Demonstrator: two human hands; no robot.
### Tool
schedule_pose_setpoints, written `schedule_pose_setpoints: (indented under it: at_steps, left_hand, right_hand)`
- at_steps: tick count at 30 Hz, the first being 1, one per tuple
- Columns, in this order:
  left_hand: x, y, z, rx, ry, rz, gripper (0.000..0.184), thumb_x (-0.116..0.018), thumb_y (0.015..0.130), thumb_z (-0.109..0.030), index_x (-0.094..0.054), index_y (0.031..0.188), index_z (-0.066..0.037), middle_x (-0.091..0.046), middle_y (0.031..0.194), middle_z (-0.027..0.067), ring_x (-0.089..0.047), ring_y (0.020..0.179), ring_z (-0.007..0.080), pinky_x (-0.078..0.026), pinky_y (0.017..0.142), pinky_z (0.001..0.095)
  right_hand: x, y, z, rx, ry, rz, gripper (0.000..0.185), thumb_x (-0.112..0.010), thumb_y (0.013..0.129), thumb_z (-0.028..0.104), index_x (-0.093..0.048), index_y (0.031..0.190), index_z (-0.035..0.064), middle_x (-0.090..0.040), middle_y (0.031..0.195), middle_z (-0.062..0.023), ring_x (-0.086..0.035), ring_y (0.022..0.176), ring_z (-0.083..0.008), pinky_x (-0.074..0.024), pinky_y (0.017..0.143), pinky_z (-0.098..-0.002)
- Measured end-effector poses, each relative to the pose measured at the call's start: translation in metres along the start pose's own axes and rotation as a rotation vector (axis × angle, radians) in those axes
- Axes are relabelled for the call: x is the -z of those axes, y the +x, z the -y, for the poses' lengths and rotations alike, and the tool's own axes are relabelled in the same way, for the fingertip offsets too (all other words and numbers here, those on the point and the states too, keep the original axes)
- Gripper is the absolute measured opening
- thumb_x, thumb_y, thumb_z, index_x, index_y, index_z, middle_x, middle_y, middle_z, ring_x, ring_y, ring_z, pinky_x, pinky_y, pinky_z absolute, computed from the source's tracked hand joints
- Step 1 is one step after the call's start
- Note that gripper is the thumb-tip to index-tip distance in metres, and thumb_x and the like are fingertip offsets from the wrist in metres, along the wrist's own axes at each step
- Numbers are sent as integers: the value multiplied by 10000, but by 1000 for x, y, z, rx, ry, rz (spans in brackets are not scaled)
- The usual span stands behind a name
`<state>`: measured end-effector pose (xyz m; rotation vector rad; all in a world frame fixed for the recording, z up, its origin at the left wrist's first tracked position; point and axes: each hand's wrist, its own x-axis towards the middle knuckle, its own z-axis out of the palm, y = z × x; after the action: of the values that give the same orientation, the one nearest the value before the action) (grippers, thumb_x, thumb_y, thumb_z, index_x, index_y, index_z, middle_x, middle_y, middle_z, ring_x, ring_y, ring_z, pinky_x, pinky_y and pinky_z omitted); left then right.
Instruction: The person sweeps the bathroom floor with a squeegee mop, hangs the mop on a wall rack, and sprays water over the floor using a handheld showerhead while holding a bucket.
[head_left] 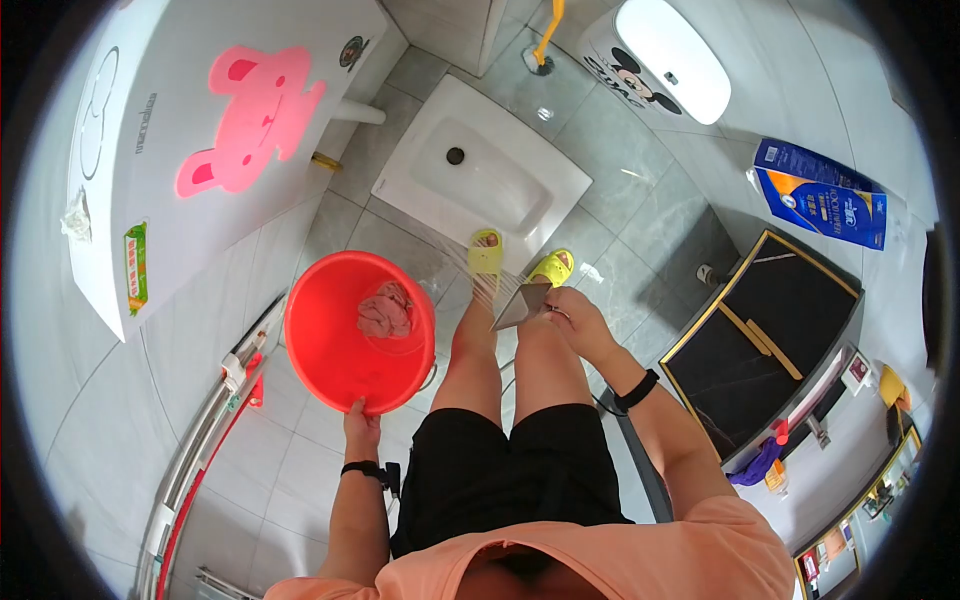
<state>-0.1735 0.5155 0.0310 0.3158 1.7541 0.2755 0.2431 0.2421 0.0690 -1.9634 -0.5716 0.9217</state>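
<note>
My left hand grips the near rim of a red bucket, which is tilted so its inside faces me. A crumpled pinkish cloth lies in the bucket. My right hand is closed around a square shower head in front of my knees. Thin jets of water spray from it away to the upper left, across my foot and toward the white squat toilet. The shower head's handle is mostly hidden by my fingers.
I stand in yellow slippers on grey tiles. A black-fronted cabinet is at right, below a blue package. A white bin and a yellow-handled brush stand ahead. A white appliance with a pink bear is at left.
</note>
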Motion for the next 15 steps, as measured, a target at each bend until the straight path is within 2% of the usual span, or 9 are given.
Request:
schedule_pose_setpoints:
  at_steps: [2, 5, 15]
  left_hand:
    - [2, 2, 2, -14, 18, 9, 368, -512, 883, 10, -469, 1245, -41, -598, 1180, 122, -630, 1029, 257, -578, 843, 382]
    - [4, 4, 2, -14, 50, -37, 375, -511, 884, 6, -465, 1252, -49, -598, 1178, 121, -632, 1022, 256, -576, 842, 381]
    - [5, 3, 2, -6, 39, -18, 348, -521, 893, -4, -468, 1236, -26, -600, 1172, 124, -633, 1011, 255, -574, 831, 363]
  right_hand:
    - [-4, -7, -2, 37, -49, 6, 192, -646, 809, 100, -590, 983, 38, -604, 954, -161, -556, 904, -378, -459, 778, -424]
    - [-9, -15, -9, 15, -123, 33, 194, -646, 810, 120, -594, 982, 46, -616, 934, -148, -563, 913, -367, -462, 784, -428]
    - [-20, -23, -18, -22, -159, 33, 192, -634, 832, 160, -598, 987, 52, -619, 960, -139, -572, 920, -362, -465, 784, -433]
